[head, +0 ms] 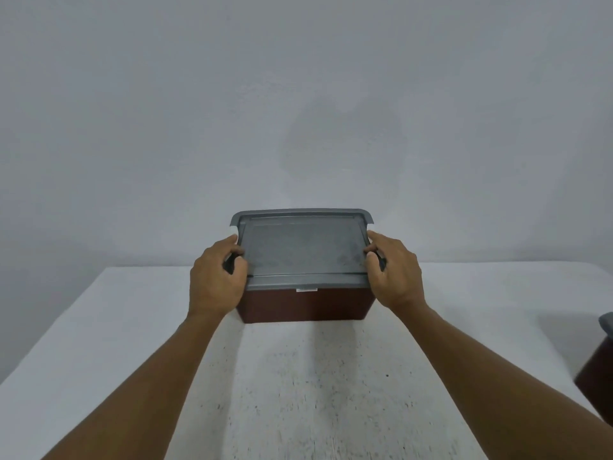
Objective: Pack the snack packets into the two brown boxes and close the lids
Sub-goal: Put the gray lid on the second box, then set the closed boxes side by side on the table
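On the near right of the white speckled table, cut by the frame edge, stands the 2nd box with a grey top on it. Whether that top is pressed home I cannot tell.

Farther in, at the middle of the table, the left hand and right hand clamp the 2 short ends of the grey lid. Each thumb lies on the lid's top and the fingers curl round its side edge. The lid sits flat over the brown box, which stands on the table directly between the hands and below them. Only its near wall shows under the lid's front lip.

No packets show, so packing looks finished and the step in hand is most likely closing this lid. The next move probably calls for even downward pressure at both ends until the rim seats all round. The far corners need a check: a white tab shows at the far left corner, just beyond the left fingers.

Beyond the box there is only a plain grey wall.
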Demonstrator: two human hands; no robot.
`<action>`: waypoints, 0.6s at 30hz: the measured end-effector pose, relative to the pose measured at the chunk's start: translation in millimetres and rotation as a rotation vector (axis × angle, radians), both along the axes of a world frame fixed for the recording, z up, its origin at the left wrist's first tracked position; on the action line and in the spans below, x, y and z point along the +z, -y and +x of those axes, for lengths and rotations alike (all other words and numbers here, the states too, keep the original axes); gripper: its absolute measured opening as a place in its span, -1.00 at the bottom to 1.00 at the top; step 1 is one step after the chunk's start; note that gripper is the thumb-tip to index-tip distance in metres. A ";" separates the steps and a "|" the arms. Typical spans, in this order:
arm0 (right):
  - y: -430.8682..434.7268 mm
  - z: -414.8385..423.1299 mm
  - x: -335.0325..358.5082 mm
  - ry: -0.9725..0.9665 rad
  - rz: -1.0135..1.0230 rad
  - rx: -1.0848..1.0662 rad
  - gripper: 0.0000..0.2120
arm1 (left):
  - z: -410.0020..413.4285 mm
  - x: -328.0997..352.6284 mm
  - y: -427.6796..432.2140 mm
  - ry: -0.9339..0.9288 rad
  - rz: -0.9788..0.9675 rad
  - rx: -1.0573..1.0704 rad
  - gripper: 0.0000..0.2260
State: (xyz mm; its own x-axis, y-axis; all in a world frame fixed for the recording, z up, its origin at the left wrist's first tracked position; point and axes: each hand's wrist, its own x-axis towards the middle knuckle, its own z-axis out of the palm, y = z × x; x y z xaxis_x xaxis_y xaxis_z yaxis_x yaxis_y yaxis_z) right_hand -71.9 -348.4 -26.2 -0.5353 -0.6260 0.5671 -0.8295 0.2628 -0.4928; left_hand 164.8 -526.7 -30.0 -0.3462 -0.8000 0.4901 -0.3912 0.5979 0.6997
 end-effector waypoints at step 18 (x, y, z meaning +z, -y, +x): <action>-51.9 19.8 21.1 -0.113 0.409 0.029 -0.54 | -0.1 15.5 -19.9 0.497 -0.395 -0.020 -0.69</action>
State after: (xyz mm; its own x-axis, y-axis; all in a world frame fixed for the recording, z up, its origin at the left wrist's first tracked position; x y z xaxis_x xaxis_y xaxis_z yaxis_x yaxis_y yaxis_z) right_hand -52.0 -296.4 -5.0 -0.4623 -0.8257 0.3232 -0.8826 0.3931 -0.2580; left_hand 164.7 -506.8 -14.6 -0.6215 -0.5829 0.5235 -0.5986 0.7844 0.1628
